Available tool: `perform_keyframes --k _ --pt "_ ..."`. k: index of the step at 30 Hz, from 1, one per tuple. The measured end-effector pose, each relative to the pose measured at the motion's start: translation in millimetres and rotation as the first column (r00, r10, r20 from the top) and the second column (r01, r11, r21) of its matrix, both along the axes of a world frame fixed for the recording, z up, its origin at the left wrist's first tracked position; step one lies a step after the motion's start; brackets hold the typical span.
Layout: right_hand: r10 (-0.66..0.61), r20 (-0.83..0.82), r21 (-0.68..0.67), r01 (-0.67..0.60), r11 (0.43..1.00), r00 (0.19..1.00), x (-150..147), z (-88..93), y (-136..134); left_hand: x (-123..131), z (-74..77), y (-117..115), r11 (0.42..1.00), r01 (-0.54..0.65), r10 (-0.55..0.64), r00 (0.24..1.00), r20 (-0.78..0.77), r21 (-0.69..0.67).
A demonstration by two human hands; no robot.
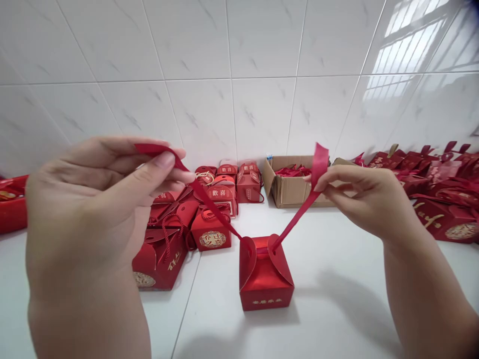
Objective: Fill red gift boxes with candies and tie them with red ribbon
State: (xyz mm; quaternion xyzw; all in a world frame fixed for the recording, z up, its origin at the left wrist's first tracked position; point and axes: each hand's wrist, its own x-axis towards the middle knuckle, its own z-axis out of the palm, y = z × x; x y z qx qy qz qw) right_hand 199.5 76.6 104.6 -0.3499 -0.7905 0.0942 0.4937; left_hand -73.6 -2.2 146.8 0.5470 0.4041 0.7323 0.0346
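Note:
A small red gift box (266, 284) with gold lettering stands upright on the white table, its top flaps folded together. A red ribbon (215, 207) passes through holes in the flaps, and both its ends rise up and apart. My left hand (112, 194) pinches one end between thumb and fingers, up and to the left of the box. On the other side, my right hand (359, 197) pinches the opposite end between thumb and forefinger, with a short tail of ribbon sticking up above the fingertips. Both lengths look fairly taut.
Several red gift boxes (211, 234) with cord handles are grouped left of centre. Behind, a cardboard box (299, 192) holds red ribbons. More red boxes (449, 219) crowd the right side. A red container (14, 214) sits at far left; a tiled wall (262, 99) closes the back.

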Motion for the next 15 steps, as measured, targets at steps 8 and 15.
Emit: perform_keyframes --k 8,15 --pt "0.235 -0.360 0.088 -0.218 0.972 0.903 -14 3.7 -19 17 -1.7 2 0.987 0.105 -0.120 0.985 0.121 0.121" --pt "0.156 -0.377 0.256 -0.060 0.965 0.913 -17 5.8 -30 19 -0.3 3 0.963 0.121 -0.158 0.977 0.140 0.242"
